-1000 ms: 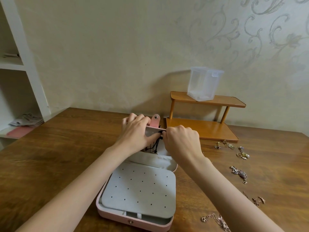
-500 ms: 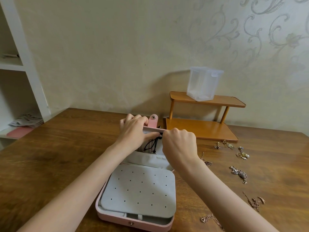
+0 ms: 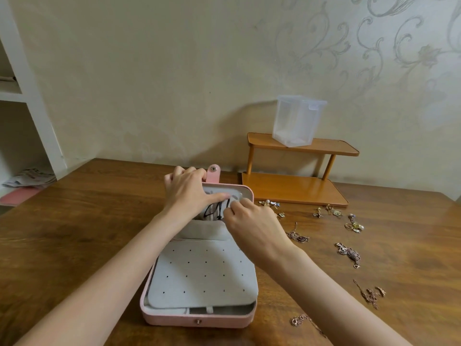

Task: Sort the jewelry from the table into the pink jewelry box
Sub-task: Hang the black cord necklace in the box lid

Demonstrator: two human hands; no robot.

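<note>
Pink jewelry box (image 3: pixel 197 318) open on the surface (image 3: pixel 74 233); left hand (image 3: pixel 185 193) gripping its raised lid, steadying it, while right hand (image 3: pixel 249 221) fingers (image 3: pixel 233 207) pinch a black cord necklace (image 3: pixel 217 208) onto the lid hooks; remaining jewelry (image 3: pixel 346 253) scattered right

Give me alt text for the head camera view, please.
Two hands work a black cord necklace inside the raised lid of an open pink jewelry box on a wooden table; left hand grips the lid, right hand pinches at the cord. Loose jewelry lies to the right.
</note>
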